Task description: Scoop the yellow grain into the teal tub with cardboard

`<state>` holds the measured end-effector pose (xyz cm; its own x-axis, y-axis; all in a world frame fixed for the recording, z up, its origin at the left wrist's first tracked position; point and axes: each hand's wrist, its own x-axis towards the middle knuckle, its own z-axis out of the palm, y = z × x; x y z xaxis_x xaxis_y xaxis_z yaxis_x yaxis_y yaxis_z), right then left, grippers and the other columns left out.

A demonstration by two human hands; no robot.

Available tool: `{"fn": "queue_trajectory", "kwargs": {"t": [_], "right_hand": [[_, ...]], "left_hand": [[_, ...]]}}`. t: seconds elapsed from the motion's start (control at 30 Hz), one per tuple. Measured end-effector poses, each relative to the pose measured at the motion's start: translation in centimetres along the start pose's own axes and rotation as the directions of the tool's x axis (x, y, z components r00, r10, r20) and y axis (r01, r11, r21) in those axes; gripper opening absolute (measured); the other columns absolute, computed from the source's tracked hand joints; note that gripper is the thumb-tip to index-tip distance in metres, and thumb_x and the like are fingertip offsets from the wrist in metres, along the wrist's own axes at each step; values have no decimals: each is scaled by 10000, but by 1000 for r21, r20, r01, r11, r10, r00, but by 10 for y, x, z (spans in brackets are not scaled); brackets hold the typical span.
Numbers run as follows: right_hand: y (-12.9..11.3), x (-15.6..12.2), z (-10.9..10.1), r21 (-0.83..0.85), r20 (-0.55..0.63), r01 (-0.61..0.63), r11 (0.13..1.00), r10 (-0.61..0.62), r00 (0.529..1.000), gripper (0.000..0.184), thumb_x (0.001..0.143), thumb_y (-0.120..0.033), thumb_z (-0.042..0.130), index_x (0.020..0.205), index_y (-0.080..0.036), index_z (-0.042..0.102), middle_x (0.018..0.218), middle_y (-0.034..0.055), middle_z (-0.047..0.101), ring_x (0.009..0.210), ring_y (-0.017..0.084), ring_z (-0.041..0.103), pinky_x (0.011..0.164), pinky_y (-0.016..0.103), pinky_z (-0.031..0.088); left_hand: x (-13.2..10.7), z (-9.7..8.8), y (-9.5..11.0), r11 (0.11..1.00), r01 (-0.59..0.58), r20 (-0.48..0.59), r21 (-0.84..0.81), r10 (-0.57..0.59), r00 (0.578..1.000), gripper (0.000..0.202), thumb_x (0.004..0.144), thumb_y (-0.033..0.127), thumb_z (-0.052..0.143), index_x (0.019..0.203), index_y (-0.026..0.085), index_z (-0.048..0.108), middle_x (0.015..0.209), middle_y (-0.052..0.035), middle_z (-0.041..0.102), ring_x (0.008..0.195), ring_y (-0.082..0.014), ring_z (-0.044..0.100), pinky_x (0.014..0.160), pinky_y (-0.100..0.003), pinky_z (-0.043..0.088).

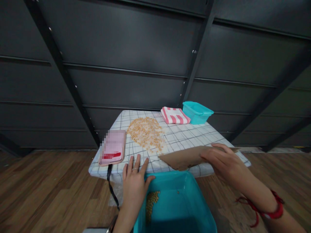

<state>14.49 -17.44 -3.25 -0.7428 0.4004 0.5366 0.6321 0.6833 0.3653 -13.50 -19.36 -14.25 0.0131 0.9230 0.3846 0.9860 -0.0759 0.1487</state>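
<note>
My right hand (pixel 222 161) grips a flat piece of brown cardboard (pixel 184 157), tilted over the table's front edge with its tip pointing left. Fingers spread, my left hand (pixel 134 176) rests at the tablecloth's front edge, its thumb by the rim of a teal plastic basin (pixel 181 197). The basin is below the table edge, close to my body. Small greenish-yellow beans (pixel 151 202) lie along its left side, with a single one farther right. Farther back on the table spreads a pile of yellow beans mixed with white grains (pixel 145 131).
A phone in a pink case (pixel 113 147) lies at the table's left, its black strap (pixel 110 184) hanging down. At the back right are a folded pink-and-white towel (pixel 175 115) and a smaller turquoise basket (pixel 198 113). A dark panelled wall (pixel 128 87) rises behind the checked tablecloth (pixel 187 137).
</note>
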Motion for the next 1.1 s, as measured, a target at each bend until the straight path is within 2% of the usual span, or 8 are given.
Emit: {"fn": "queue_trajectory", "kwargs": {"t": [0.13,0.23,0.43,0.57,0.7,0.87,1.1], "right_hand": [[0,0,-5,-19,-30,28,999,-28,999,332,790,27,355,982,-186,522,767,14,661,705,150,612,836,373,459],[2,4,0,-55,-34,-17,998,15,999,341,759,35,348,935,-192,531,745,14,661,693,159,612,828,382,455],[5,11,11,-68,24,-32,997,33,999,371,701,60,348,858,-199,562,730,4,670,688,148,620,834,369,451],[3,8,6,-28,50,2,1000,0,999,349,752,42,351,898,-196,561,742,0,670,704,141,621,854,370,450],[-2,3,-5,-6,-9,33,999,-33,999,278,835,-7,355,940,-193,533,749,2,672,655,134,608,823,367,462],[-6,0,-13,-20,-29,45,999,-45,999,312,816,29,365,984,-187,517,784,18,676,701,143,619,819,354,458],[3,8,6,-99,-8,-19,995,19,1000,343,724,55,336,877,-187,525,731,13,676,665,152,620,813,372,442]], "left_hand": [[0,-1,0,1000,-11,-4,12,11,1000,525,732,303,677,1243,289,556,1362,-124,519,1270,-373,439,984,-562,396],[0,-1,0,1000,-11,-10,15,12,1000,519,730,301,679,1236,287,564,1353,-125,526,1260,-374,451,977,-560,402],[0,1,0,1000,-11,-25,1,11,1000,494,754,313,652,1239,286,561,1362,-121,518,1272,-370,438,984,-560,393],[0,0,0,1000,-3,-9,-7,3,1000,508,742,302,668,1238,287,560,1358,-123,521,1275,-380,432,987,-574,387],[1,-1,0,1000,-6,-9,-4,6,1000,521,740,306,669,1248,295,549,1366,-119,513,1273,-376,436,982,-565,397],[0,-2,-1,1000,-14,-13,14,14,1000,515,730,305,684,1231,294,564,1354,-118,524,1261,-375,450,974,-557,408],[2,-5,0,1000,-8,4,18,8,1000,531,722,320,697,1233,278,563,1353,-123,521,1261,-377,449,973,-548,411]]}}
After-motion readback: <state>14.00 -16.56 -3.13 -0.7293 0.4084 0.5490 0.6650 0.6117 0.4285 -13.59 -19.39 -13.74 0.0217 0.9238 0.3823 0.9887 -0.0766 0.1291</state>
